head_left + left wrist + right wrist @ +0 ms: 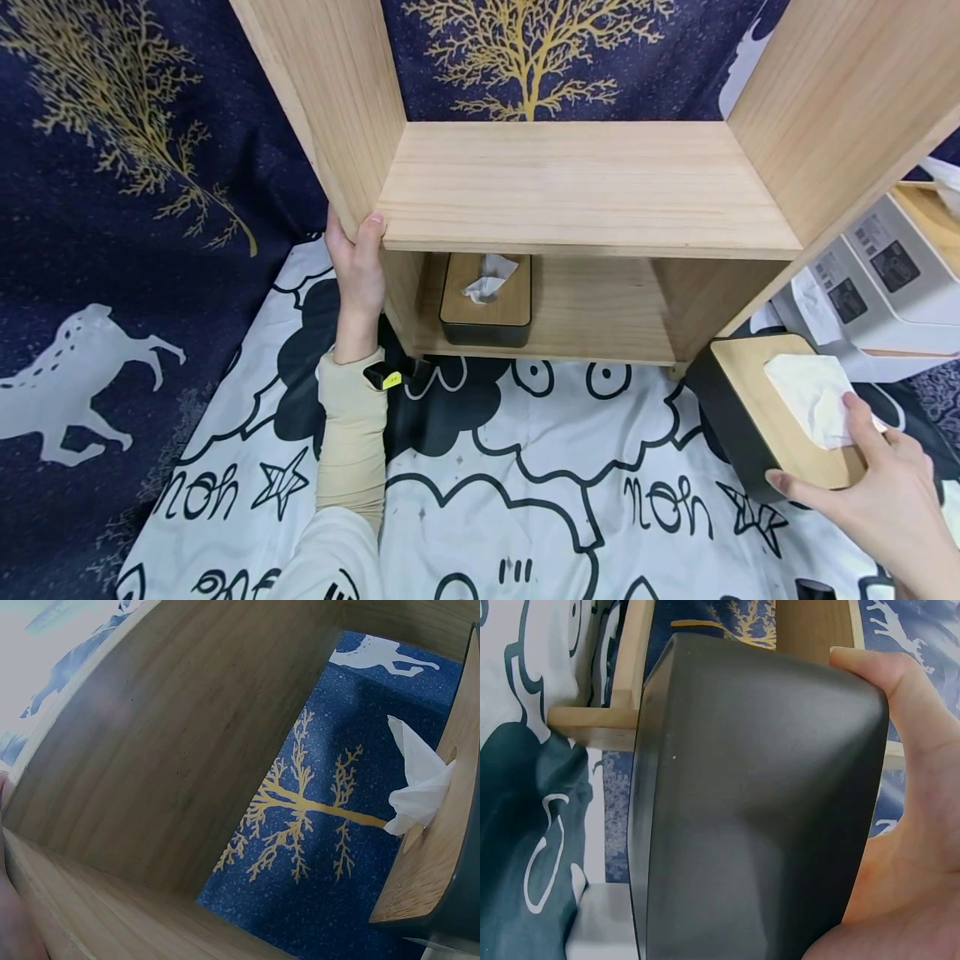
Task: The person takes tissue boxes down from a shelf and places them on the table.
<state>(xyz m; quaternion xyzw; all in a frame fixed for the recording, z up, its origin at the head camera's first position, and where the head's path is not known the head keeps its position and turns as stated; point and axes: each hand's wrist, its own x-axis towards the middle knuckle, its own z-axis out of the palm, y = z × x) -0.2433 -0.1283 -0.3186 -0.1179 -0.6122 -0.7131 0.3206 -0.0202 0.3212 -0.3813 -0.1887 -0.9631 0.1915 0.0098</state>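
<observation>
My left hand (360, 267) grips the front edge of the left side panel of a light wooden shelf unit (588, 187), its thumb on the inner side. In the lower compartment, toward the left, sits a black tissue box (487, 333) with a wooden lid and a tissue poking out; the left wrist view also shows its tissue (420, 776). At the lower right, my right hand (892, 483) holds a second black tissue box (738, 425) by its near end, tilted, beside the shelf's right side. That box's dark wall (757, 787) fills much of the right wrist view.
White boxes (862, 275) with printed labels stand to the right of the shelf, one with a wooden top. A patterned black-and-white cloth (495, 500) covers the surface below. Dark blue fabric (225, 67) with gold trees hangs behind. A small black object (814, 590) lies at the bottom edge.
</observation>
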